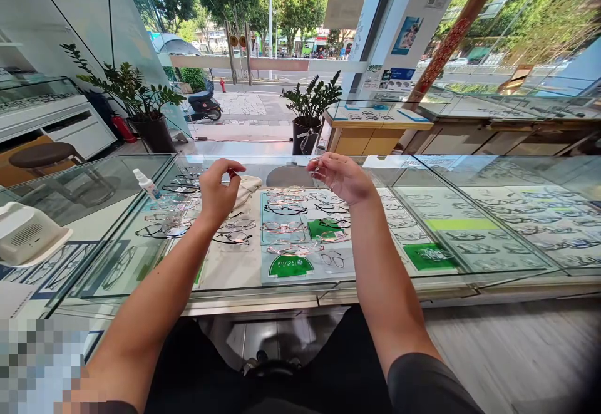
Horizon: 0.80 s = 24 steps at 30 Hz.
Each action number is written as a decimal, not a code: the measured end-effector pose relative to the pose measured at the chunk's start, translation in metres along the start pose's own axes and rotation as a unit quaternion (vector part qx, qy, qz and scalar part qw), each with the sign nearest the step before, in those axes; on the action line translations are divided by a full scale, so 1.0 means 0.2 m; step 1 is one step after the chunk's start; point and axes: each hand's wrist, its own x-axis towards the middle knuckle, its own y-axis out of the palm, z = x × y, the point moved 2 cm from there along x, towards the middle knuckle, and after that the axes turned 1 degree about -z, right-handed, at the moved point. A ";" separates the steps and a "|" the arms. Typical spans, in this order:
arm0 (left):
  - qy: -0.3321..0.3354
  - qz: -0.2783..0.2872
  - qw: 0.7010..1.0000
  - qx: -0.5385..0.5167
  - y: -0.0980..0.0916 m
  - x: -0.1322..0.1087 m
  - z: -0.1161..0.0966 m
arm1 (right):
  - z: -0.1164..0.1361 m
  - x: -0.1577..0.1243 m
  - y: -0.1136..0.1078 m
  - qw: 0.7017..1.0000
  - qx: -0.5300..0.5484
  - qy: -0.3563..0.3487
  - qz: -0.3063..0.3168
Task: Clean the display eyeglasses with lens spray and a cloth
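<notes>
Over the glass counter, my right hand (347,177) is raised with its fingers closed on a small pair of eyeglasses (315,165). Only part of its thin frame shows at the fingertips. To the left, my left hand (220,191) hovers at a similar height, thumb and forefinger bent into a pinch; whatever may be between them is too small to make out. A crumpled pale cloth (248,190) lies just beyond it. Rows of eyeglass frames (284,227) are laid out below and between my hands.
A white spray bottle (146,183) stands at the counter's left. A beige device (29,233) sits at the far left. Green cards (291,266) lie among the frames. Past the counter are a round stool (47,156), potted plants (307,110) and glass doors.
</notes>
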 end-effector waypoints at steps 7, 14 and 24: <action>0.094 -0.029 0.995 -0.011 -0.01 -0.02 -0.10 | -0.07 0.00 0.18 0.990 0.005 0.063 0.127; 0.175 0.070 0.981 0.055 0.00 -0.06 -0.20 | -0.09 -0.02 0.27 0.978 -0.070 0.078 0.179; 0.146 0.024 0.987 0.065 -0.02 -0.03 -0.19 | 0.01 -0.05 0.32 0.976 -0.143 -0.014 0.167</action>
